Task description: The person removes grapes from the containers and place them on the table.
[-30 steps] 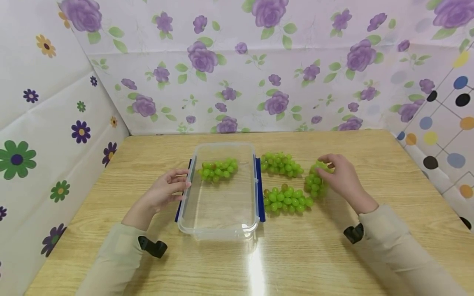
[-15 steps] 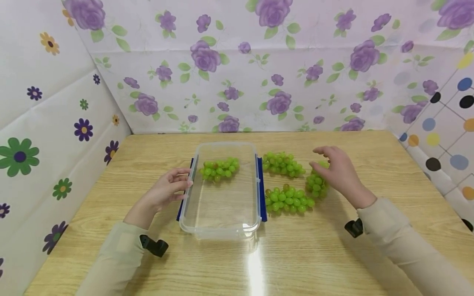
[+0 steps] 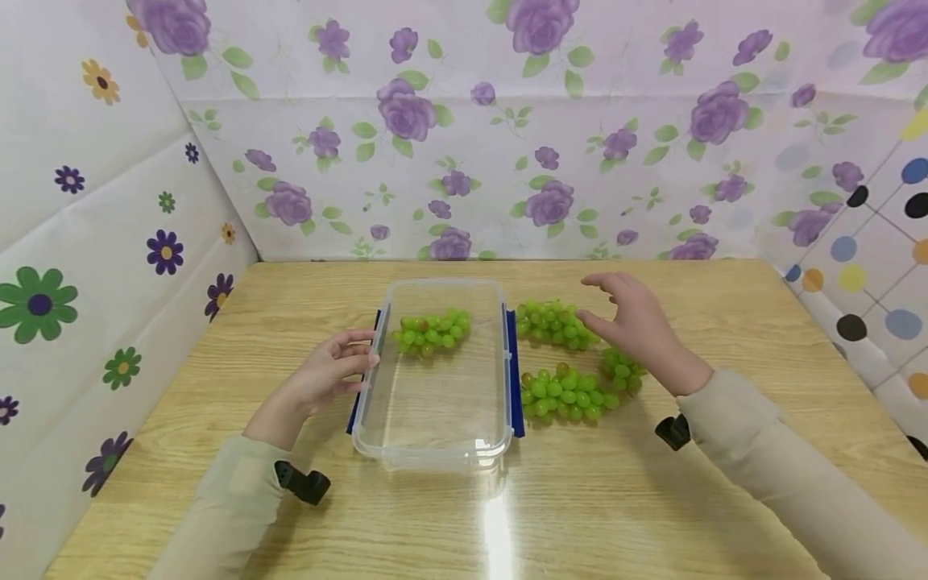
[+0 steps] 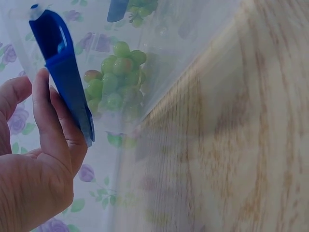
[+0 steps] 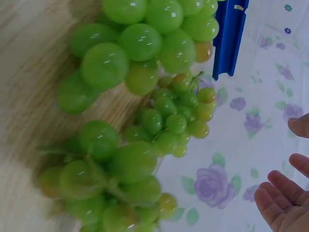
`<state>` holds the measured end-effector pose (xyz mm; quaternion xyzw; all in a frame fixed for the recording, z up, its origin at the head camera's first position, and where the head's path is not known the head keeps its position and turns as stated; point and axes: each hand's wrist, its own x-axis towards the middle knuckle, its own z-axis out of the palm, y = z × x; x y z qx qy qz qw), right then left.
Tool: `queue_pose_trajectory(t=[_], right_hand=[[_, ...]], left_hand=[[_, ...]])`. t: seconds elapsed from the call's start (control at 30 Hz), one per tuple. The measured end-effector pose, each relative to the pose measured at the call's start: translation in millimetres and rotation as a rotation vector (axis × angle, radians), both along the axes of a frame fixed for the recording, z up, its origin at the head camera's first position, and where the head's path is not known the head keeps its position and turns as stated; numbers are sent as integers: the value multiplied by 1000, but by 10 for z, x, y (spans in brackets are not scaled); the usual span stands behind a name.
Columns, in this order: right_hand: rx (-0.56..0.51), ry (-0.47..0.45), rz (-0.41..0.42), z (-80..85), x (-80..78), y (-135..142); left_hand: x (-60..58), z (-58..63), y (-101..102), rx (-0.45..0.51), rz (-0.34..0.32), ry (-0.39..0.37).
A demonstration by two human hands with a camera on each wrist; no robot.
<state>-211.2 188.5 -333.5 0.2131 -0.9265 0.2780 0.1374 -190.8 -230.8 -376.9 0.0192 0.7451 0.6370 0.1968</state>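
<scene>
A clear plastic container (image 3: pixel 435 447) with blue side latches stands on the table, a bunch of green grapes (image 3: pixel 428 332) inside it. My left hand (image 3: pixel 322 372) is at its left rim; in the left wrist view, the fingers (image 4: pixel 48 125) touch the blue latch (image 4: pixel 70 77) without curling round it. My right hand (image 3: pixel 638 326) hovers over the table right of the container, thumb and fingers apart, holding nothing. Below and around it lie three more bunches: a back one (image 3: pixel 554 322), a front one (image 3: pixel 569 395) and a right one (image 3: pixel 622 369), partly hidden by the hand.
The wooden table (image 3: pixel 435 524) carries all of this. A flowered cloth (image 3: pixel 493 177) hangs along its back edge, with patterned coverings on the left and right sides. The container's right blue latch (image 3: pixel 515 370) hangs outward close to two of the loose bunches.
My right hand has lifted off the right-hand bunch and moved left, with nothing in it, toward the back bunch. My left hand stays at the container's rim. The head view has shifted slightly.
</scene>
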Motion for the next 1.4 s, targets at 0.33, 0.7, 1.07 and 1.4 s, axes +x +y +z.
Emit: queue_pose_trajectory(t=[0.33, 0.7, 1.07, 1.4], right_hand=[[31, -22, 50, 92, -73, -226], [64, 6, 123, 185, -183, -432], [64, -110, 165, 257, -221, -699], [57, -101, 233, 231, -263, -902]], left_hand=[[5, 3, -8, 9, 0, -3], [10, 11, -23, 2, -14, -2], [28, 22, -2, 7, -3, -5], [13, 11, -14, 8, -2, -9]])
